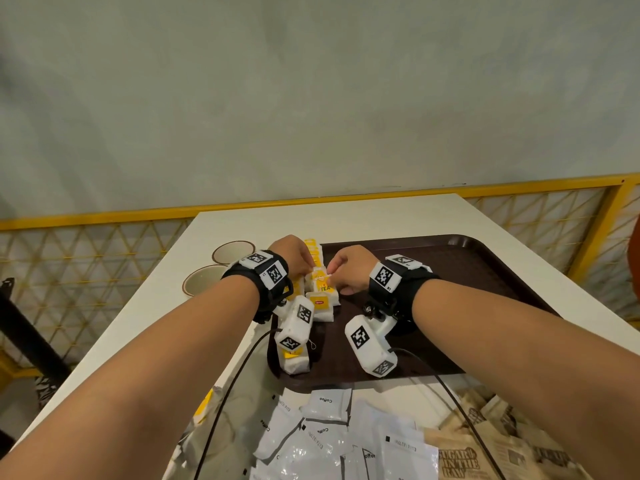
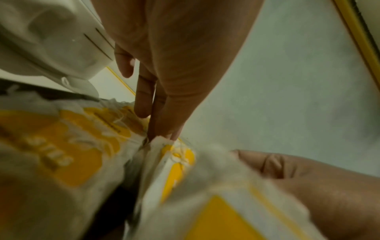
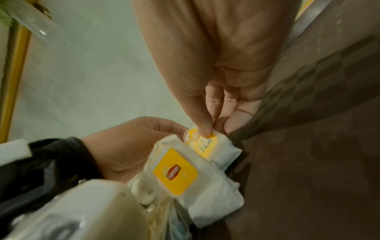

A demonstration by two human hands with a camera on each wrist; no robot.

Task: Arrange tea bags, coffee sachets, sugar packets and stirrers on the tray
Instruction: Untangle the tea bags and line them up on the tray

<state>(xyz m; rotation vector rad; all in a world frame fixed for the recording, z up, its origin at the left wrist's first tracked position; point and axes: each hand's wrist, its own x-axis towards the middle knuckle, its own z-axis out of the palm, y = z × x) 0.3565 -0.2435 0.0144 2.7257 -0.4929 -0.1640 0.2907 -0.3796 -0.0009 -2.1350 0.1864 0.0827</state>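
Observation:
A row of white tea bags with yellow tags runs along the left edge of the dark brown tray (image 1: 467, 271). Both hands meet over one tea bag (image 1: 322, 285) in the middle of that row. My left hand (image 1: 308, 268) pinches its upper edge, and in the left wrist view its fingertips (image 2: 158, 136) sit on the paper edge of the tea bag (image 2: 179, 162). My right hand (image 1: 332, 277) pinches the yellow tag, thumb on top (image 3: 206, 132) of the tea bag (image 3: 207, 146). A tea bag with a red logo (image 1: 320, 306) lies just nearer.
White coffee sachets (image 1: 325, 427) are heaped on the table in front of the tray. Brown sugar packets (image 1: 485, 448) lie at the near right. Two empty cups (image 1: 233, 252) stand left of the tray. A yellow railing (image 1: 104, 216) runs behind the table.

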